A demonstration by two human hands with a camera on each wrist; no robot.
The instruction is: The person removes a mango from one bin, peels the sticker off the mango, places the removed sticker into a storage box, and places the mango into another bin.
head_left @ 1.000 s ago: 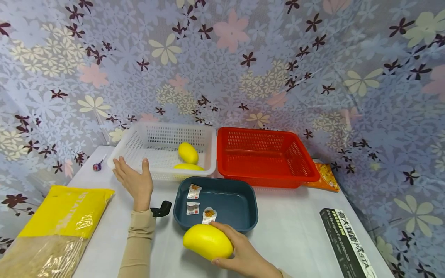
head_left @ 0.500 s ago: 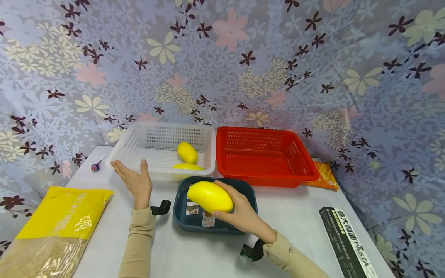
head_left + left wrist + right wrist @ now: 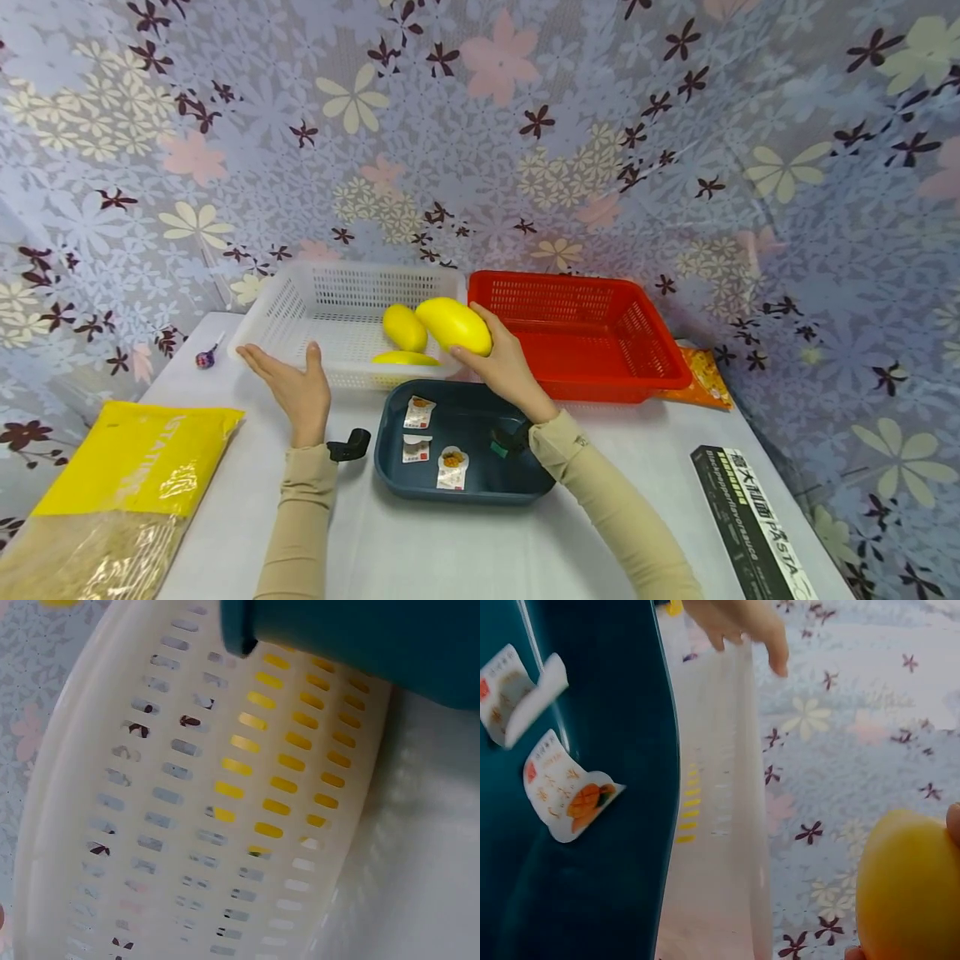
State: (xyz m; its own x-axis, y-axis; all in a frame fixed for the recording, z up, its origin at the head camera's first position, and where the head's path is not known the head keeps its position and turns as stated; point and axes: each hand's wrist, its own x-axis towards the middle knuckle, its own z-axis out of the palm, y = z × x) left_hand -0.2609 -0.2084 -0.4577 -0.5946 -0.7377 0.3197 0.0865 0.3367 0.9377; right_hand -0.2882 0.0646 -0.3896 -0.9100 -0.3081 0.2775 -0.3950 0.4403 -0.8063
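My right hand (image 3: 506, 358) grips a yellow mango (image 3: 454, 326) between thumb and fingers, over the right end of the white basket (image 3: 348, 377). The same mango (image 3: 907, 889) fills the lower right of the right wrist view. Two more mangoes lie in that basket, one upright-looking mango (image 3: 405, 327) and one mango (image 3: 406, 358) partly hidden behind the front wall. My left hand (image 3: 296, 392) is held up near the basket's front left corner, fingers straight, holding nothing. Below the baskets, a dark teal tub (image 3: 480, 492) holds several paper labels (image 3: 452, 468).
A red basket (image 3: 596, 387) stands right of the white one, with an orange packet (image 3: 705, 379) behind its corner. A yellow bag (image 3: 135, 458) lies at left, near a lollipop (image 3: 206, 359). A black pasta box (image 3: 750, 521) lies at right. Flowered cloth (image 3: 480, 167) hangs behind.
My right hand has carried the mango up and away from me, from the tub's near side, across the tub, to over the white basket. The left hand has stayed nearly still.
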